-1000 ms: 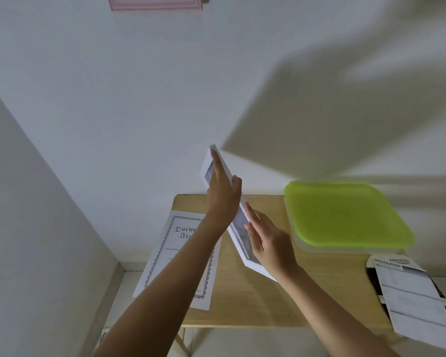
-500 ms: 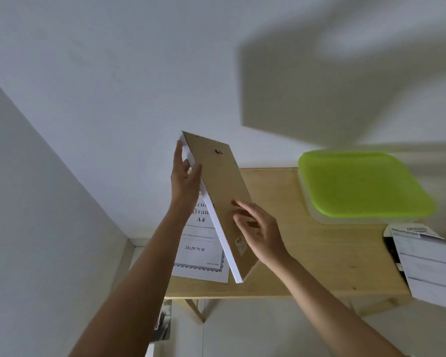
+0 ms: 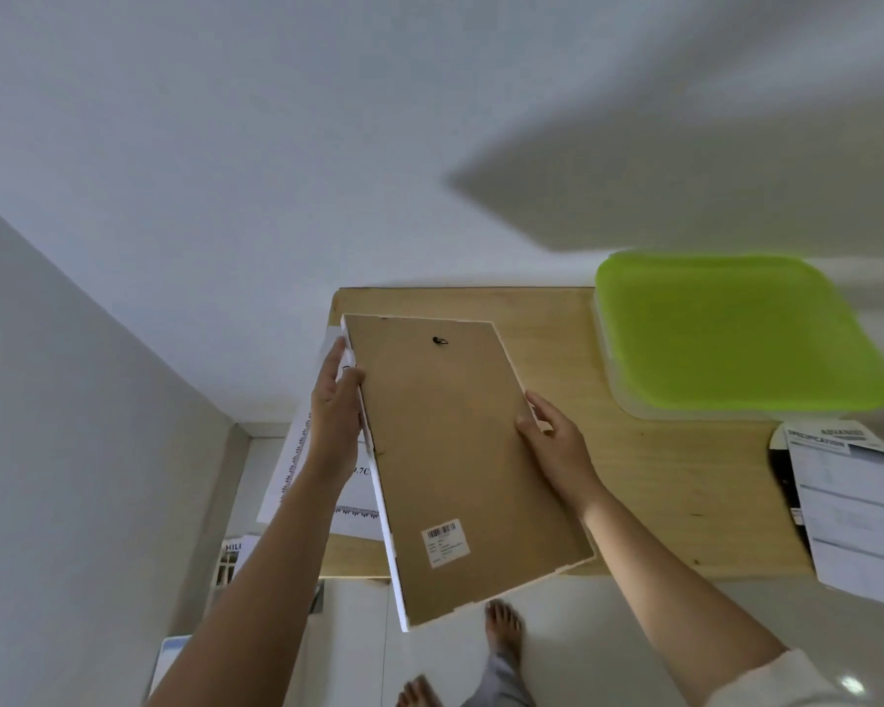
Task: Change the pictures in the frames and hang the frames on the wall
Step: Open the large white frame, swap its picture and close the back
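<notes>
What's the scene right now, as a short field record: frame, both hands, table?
Table: light wooden table
Frame: white-edged picture frame, brown board back facing the camera, held up and tilted
Hanger: small dark hook near the back's far end
Left hand: left hand grips the left long edge
Right hand: right hand holds the right long edge
On table: clear plastic box with lime-green lid; bordered printed sheet; black-and-white printed leaflet

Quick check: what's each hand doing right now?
Left hand: holding the picture frame by its left edge.
Right hand: holding the same frame by its right edge.
</notes>
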{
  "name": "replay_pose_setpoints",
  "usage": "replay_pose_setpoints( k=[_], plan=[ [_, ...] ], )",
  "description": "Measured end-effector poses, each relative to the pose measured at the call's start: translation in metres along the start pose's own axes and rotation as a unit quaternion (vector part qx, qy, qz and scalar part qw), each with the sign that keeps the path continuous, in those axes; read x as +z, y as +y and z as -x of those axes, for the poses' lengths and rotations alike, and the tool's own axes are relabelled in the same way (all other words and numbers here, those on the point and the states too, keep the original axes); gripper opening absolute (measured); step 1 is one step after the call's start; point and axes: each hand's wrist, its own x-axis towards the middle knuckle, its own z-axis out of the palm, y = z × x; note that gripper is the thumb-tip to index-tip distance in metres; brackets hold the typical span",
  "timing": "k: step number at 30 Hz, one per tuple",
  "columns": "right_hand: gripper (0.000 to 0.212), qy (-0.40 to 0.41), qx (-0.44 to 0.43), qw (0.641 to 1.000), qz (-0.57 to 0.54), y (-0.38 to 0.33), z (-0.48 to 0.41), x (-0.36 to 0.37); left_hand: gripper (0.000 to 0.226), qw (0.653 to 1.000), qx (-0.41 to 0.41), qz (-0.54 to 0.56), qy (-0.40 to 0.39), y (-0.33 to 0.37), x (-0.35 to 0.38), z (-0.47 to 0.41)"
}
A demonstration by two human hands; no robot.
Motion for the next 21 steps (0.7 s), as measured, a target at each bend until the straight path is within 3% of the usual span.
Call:
replay_pose_setpoints(
  k=[7,14,21],
  plan=[
    [0.049,0.052,0.023,0.998,0.0,0.027,0.0,-0.017,0.049,0.997,-0.07,-0.039,-0.009,-0.051,0.025,-0.001],
    [0.051,0.088,0.008,0.989,0.116,0.054,0.003,-0.021,0.057,0.99,-0.065,-0.128,0.004,-0.077,0.036,-0.003],
    [0.052,0.107,-0.028,0.981,0.159,0.06,0.002,-0.017,0.058,0.982,-0.072,-0.176,0.019,-0.085,0.036,-0.011]
  ],
)
